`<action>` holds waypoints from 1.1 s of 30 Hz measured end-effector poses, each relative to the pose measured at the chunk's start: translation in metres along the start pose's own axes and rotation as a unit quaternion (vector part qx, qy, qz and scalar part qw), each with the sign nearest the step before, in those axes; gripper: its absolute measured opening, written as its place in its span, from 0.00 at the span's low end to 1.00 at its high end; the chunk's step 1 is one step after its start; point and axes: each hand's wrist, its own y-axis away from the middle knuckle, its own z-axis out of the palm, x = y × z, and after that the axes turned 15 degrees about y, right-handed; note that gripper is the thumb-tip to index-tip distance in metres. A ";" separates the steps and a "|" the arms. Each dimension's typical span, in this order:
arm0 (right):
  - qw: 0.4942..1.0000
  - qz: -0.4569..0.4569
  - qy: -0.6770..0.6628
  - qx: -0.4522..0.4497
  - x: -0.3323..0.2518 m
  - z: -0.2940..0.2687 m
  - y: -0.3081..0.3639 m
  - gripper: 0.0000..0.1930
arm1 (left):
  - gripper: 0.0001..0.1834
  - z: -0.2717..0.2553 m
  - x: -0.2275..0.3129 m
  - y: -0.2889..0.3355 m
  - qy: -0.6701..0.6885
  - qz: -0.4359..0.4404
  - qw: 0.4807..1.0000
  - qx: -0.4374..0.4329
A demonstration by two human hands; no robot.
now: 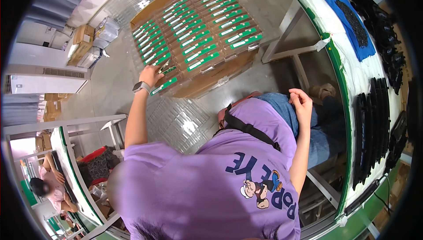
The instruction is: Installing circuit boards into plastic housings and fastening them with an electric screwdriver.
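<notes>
My left hand [150, 76], a watch on its wrist, reaches to the near left part of a clear plastic tray [220, 66]. Its fingers are closed on the end of a slim green circuit board [167, 69], which sits at a tilt. Just nearer lies another green board [164, 85] with a white label. Several more boards [189, 39] fill the tray in three columns. Over my lap, beside the jeans [275, 107], hovers my right hand [302, 102]. Its fingers are loosely bent and slightly apart, with nothing visible in them.
The tray rests on a cardboard box [220, 81]. Empty clear trays [180, 121] lie on the floor. To my right a green-edged workbench [337, 59] carries long black parts [374, 130] and a blue cloth [348, 19]. A co-worker [50, 185] sits at another bench, lower left.
</notes>
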 end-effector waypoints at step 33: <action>0.995 -0.074 -0.035 -0.062 0.002 0.013 -0.016 0.08 | 0.18 0.025 -0.021 0.047 -0.037 0.120 0.991 -0.047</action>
